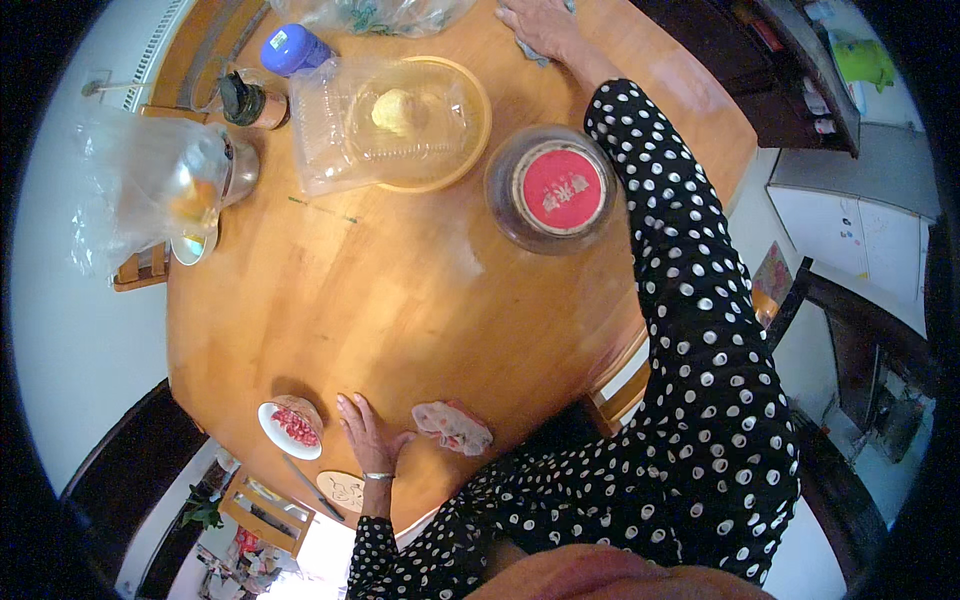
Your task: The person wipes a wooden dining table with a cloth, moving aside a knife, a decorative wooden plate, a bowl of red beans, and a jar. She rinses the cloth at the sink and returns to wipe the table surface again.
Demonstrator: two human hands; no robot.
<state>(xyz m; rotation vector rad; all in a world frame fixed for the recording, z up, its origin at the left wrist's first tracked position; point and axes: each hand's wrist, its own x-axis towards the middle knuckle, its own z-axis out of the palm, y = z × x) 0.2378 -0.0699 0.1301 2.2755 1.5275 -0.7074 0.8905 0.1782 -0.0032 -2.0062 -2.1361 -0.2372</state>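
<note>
My right hand (540,25) reaches across the round wooden table (400,290) to its far edge and presses down on a blue-grey cloth (533,52). The arm is stretched out in a black sleeve with white dots. My left hand (368,438) lies flat on the near edge of the table, fingers spread, holding nothing. It rests between a small white dish of red bits (291,428) and a crumpled pinkish cloth (452,426).
A glass jar with a red lid (558,188) stands beside my right arm. Farther left are a clear plastic box over a yellow plate (395,115), a blue-capped bottle (295,48), a dark-capped bottle (246,100) and a plastic bag (140,185). Chairs ring the table.
</note>
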